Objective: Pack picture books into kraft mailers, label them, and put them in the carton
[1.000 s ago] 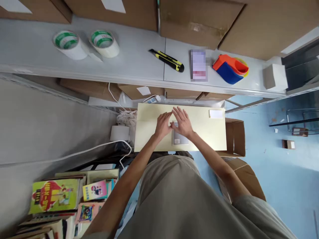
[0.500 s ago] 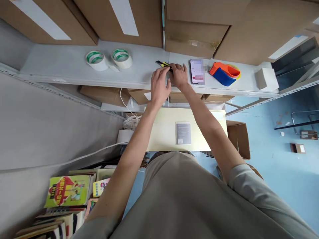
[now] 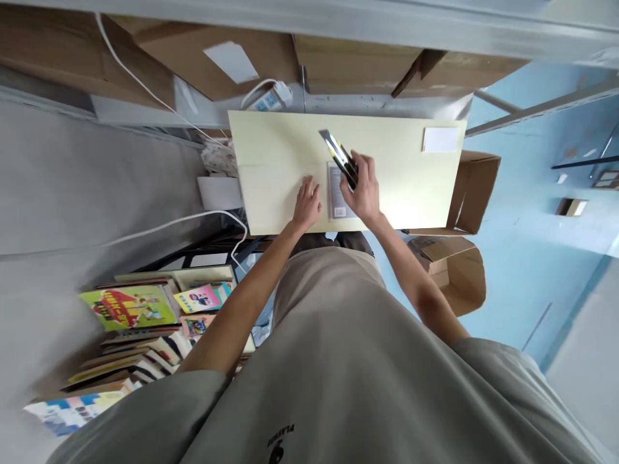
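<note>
In my right hand (image 3: 365,192) is a black and yellow box cutter (image 3: 340,154), its blade end pointing up and to the left. Below it lies a grey printed booklet or packet (image 3: 335,193) with a barcode label, partly covered by the cutter and that hand. My left hand (image 3: 307,205) is just left of the booklet, fingers stretched out, over or on the pale yellow tabletop (image 3: 271,174). I cannot tell whether it touches the surface.
A small white pad (image 3: 440,139) sits at the table's right end. Open cardboard boxes (image 3: 476,193) stand on the floor to the right. Several books (image 3: 130,306) are stacked at lower left. A power strip (image 3: 273,98) and a white cable (image 3: 193,219) lie behind and left.
Both hands have come down from the shelf to the table. My right hand has brought the box cutter along, over the booklet. The view has tilted downward, and the shelf top is out of sight.
</note>
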Action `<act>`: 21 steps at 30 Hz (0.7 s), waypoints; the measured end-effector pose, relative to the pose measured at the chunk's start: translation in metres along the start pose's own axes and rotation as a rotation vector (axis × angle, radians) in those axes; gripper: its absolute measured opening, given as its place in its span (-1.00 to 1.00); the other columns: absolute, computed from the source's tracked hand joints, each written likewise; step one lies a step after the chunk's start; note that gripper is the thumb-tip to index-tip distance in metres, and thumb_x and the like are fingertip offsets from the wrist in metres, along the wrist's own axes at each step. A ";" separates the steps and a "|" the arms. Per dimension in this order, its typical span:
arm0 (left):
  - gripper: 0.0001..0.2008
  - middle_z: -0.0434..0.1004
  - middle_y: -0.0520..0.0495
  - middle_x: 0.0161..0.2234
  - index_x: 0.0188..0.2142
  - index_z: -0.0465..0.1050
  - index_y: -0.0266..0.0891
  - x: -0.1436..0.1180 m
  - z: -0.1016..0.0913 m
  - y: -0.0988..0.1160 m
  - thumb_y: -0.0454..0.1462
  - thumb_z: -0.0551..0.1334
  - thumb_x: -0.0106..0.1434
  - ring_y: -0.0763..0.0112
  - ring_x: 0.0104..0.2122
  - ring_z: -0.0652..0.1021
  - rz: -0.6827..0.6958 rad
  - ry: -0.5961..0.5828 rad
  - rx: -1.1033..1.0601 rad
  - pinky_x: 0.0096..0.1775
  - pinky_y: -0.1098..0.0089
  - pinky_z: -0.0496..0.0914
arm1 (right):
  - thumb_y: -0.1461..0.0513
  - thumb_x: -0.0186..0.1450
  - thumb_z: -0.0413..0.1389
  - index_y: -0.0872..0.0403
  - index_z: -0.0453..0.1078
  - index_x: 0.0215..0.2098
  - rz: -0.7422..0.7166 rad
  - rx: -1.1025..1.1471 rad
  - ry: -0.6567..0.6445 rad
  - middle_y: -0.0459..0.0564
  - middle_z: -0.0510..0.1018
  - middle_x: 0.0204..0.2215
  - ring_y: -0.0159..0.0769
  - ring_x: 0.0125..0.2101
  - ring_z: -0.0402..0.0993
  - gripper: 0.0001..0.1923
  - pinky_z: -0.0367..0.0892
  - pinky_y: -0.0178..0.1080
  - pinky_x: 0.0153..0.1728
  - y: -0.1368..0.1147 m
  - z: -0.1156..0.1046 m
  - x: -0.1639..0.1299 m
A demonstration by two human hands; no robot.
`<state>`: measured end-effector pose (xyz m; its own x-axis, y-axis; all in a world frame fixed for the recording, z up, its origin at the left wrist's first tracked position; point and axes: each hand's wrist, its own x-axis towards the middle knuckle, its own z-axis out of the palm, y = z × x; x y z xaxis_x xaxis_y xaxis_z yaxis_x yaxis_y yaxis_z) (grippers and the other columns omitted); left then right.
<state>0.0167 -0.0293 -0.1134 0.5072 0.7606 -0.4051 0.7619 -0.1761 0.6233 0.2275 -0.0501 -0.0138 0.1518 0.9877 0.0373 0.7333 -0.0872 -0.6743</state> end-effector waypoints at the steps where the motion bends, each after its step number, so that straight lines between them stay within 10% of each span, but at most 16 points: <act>1: -0.27 0.01 -0.48 0.73 0.58 0.27 -0.33 0.003 0.010 0.002 -0.18 0.30 0.50 -0.18 0.75 -0.03 0.002 -0.008 0.002 0.68 -0.29 -0.01 | -0.07 0.72 -0.12 0.02 0.15 0.63 0.069 -0.006 -0.019 0.34 0.43 0.36 0.14 0.38 0.54 -0.35 0.65 0.24 0.29 0.012 0.008 -0.023; 8: -0.09 -0.18 -0.45 0.76 0.67 0.16 -0.21 0.019 0.027 0.029 -0.02 0.40 0.47 -0.35 0.74 -0.28 -0.041 0.019 0.038 0.64 -0.52 -0.28 | 0.12 0.59 0.06 0.05 0.35 0.49 0.487 -0.115 -0.080 0.28 0.53 0.22 0.06 0.13 0.69 -0.45 0.72 0.06 0.05 0.038 0.033 -0.100; 21: -0.12 -0.02 -0.37 0.74 0.75 -0.02 -0.30 0.035 -0.016 -0.008 -0.04 0.15 0.59 -0.19 0.74 -0.01 0.196 -0.105 0.111 0.69 -0.29 -0.06 | 0.06 0.77 -0.15 0.04 0.01 0.79 0.514 -0.244 -0.345 0.29 0.54 0.40 0.03 0.19 0.68 -0.30 0.59 -0.05 0.19 0.015 0.098 -0.034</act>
<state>0.0217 0.0084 -0.1215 0.6845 0.6370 -0.3545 0.6814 -0.3862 0.6217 0.1685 -0.0721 -0.0981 0.3306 0.7941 -0.5100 0.7594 -0.5447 -0.3558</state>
